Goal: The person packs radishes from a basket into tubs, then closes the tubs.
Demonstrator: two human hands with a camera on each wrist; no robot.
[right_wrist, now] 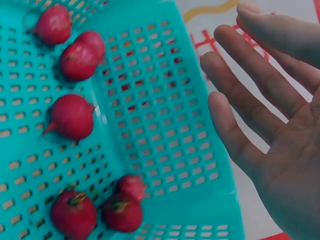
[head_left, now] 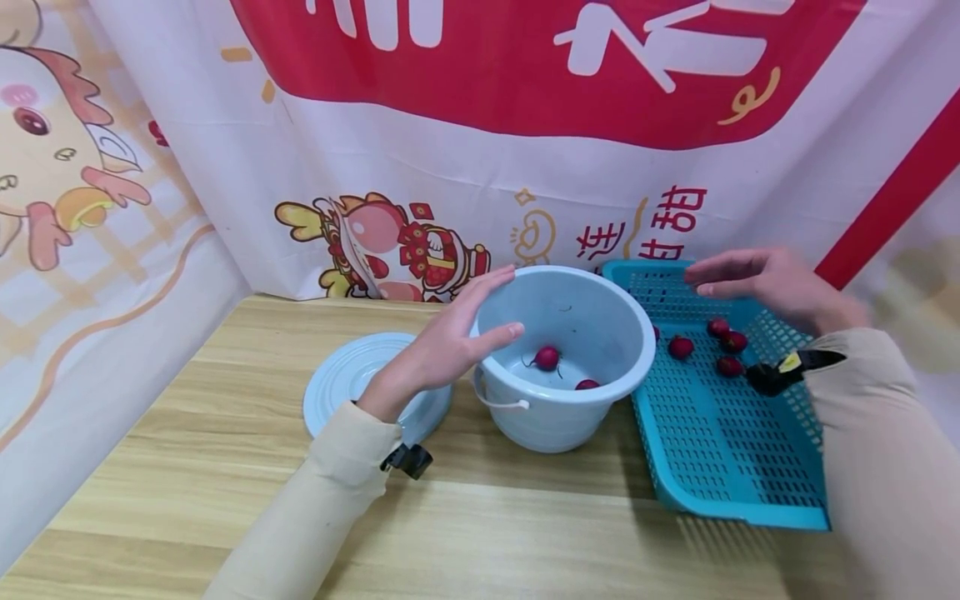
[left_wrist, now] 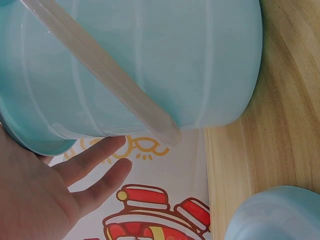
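Observation:
My left hand (head_left: 448,337) rests against the left rim of a light-blue bucket (head_left: 551,425), thumb over the edge and fingers extended. Inside the bucket lie red radishes (head_left: 547,358), two of them visible in the head view. My right hand (head_left: 776,287) hovers empty over the far end of a teal perforated basket (head_left: 663,479), its fingers loosely extended and apart from the radishes. Several more radishes (right_wrist: 72,116) lie on the basket's floor toward its far end. In the left wrist view, the bucket's pale handle (left_wrist: 110,80) hangs down along its side.
A round light-blue lid (head_left: 330,383) lies on the wooden table (head_left: 225,467), left of the bucket and partly behind my left forearm. The basket stands directly right of the bucket. Behind the table hangs a printed cloth (head_left: 525,200) with red lettering and cartoon figures.

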